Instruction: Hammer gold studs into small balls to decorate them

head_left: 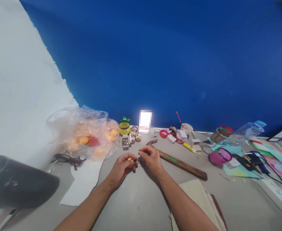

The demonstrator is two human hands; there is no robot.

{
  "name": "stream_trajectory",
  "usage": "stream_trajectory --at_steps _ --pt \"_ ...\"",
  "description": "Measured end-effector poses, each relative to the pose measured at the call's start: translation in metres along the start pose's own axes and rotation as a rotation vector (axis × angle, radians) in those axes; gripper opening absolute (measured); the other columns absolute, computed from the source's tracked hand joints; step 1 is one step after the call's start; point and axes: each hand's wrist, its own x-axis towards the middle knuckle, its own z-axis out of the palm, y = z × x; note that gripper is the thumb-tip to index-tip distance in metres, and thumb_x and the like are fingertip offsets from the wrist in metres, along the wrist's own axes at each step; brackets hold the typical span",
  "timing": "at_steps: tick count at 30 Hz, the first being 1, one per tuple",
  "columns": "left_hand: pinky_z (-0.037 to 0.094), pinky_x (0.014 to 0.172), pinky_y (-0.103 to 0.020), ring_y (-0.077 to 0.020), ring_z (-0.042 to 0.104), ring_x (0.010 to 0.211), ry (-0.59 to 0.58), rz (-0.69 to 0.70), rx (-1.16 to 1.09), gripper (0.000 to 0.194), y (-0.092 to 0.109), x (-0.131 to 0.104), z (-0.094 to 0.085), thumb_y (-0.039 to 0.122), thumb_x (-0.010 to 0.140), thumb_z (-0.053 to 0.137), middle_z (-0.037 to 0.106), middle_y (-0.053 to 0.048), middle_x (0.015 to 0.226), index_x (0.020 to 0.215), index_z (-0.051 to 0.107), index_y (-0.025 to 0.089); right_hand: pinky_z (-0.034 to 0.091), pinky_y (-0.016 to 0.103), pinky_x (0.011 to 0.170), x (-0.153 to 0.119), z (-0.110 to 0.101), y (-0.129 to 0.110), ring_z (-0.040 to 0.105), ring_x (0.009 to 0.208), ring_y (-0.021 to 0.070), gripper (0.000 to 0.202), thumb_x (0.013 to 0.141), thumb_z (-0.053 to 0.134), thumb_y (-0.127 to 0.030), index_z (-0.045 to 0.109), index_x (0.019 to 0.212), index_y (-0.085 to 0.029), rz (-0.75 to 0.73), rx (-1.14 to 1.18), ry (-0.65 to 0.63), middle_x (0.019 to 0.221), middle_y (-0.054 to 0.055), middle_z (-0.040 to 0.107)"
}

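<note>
My left hand (pixel 124 168) is closed around a small round orange-gold ball (pixel 130 161), partly hidden by the fingers. My right hand (pixel 151 158) is just to its right, thumb and forefinger pinched together; anything between them is too small to make out. Beyond the hands stands a small open box (pixel 125 142) of shiny metal pieces, which look like thumbtacks. Several balls (pixel 138 137) with shiny studded surfaces lie beside that box. A hammer (pixel 181 164) with a wooden handle rests on the grey table (pixel 133 205), right of my right hand.
On the left are a clear plastic bag (pixel 85 134) of orange balls, glasses (pixel 70 159), white paper (pixel 83 183) and a dark cylinder (pixel 20 183). A folded cream cloth (pixel 194 199) lies front right. Farther right are a yellow tube (pixel 189 147), a plastic bottle (pixel 249 130) and a power strip (pixel 275 195).
</note>
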Motion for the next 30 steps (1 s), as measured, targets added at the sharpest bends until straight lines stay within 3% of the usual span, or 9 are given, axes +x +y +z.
stream_trajectory --at_steps 11,26,30 --pt "0.046 0.063 -0.028 -0.0142 0.059 0.063 -0.048 -0.027 0.074 0.022 -0.0001 0.0016 -0.0034 0.026 0.068 0.079 0.069 -0.005 0.071 0.083 0.070 0.014 0.031 0.019 0.040 0.0046 -0.0044 -0.0019 0.043 0.044 0.0045 0.039 0.060 0.087 -0.037 0.077 0.092 -0.017 0.156 0.342 0.036 0.069 -0.002 0.069" --pt "0.047 0.064 -0.027 -0.0133 0.060 0.065 -0.071 -0.036 0.095 0.025 -0.0023 0.0033 -0.0072 0.029 0.070 0.080 0.070 -0.006 0.075 0.087 0.069 0.014 0.029 0.017 0.042 0.0063 -0.0048 -0.0027 0.043 0.047 0.0038 0.038 0.055 0.092 -0.035 0.076 0.083 -0.016 0.196 0.407 0.029 0.068 -0.001 0.067" --pt "0.051 0.070 -0.029 -0.0135 0.064 0.068 -0.025 0.058 0.173 0.037 -0.0036 0.0008 -0.0044 0.026 0.067 0.081 0.072 -0.004 0.087 0.100 0.067 0.016 0.029 0.017 0.042 0.0065 -0.0048 -0.0012 0.042 0.046 0.0037 0.037 0.055 0.091 -0.035 0.076 0.083 -0.016 0.198 0.404 0.040 0.068 -0.001 0.067"
